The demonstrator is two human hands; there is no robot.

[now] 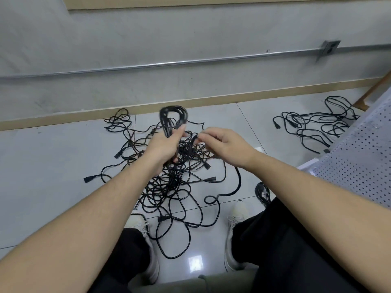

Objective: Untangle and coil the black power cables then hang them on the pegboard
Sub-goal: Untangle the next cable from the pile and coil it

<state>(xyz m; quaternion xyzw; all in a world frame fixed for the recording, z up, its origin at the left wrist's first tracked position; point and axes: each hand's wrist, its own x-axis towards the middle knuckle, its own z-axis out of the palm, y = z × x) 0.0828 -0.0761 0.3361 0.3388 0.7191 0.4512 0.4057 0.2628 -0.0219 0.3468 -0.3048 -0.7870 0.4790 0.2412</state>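
Grey tiled floor (63, 161) below, pale and glossy, with a wooden skirting strip along the grey wall (148, 34). On the wall, a thin metal conduit (169, 64) leading to a socket box (329, 48) at upper right. At the right edge, a white perforated panel (359, 161), lying tilted.

In the middle of the floor, a big tangle of black power cables (169, 187), spread between two pale shoes (238, 210) and the skirting, several plugs sticking out at its edges. Further right, near the perforated panel, a second smaller heap of black cables (313, 125), well apart from the first.

Above the tangle, both bare arms reaching forward. Left hand (164, 148) gripping a coiled bundle (172, 119) of black cable, fingers curled round it, loops rising above the thumb. Right hand (226, 145) just beside, fingertips pinching a loose cable end (193, 139) that runs down from the bundle side.

No readable writing, brand or label on cables, plugs or wall; plugs too small and blurred to tell.
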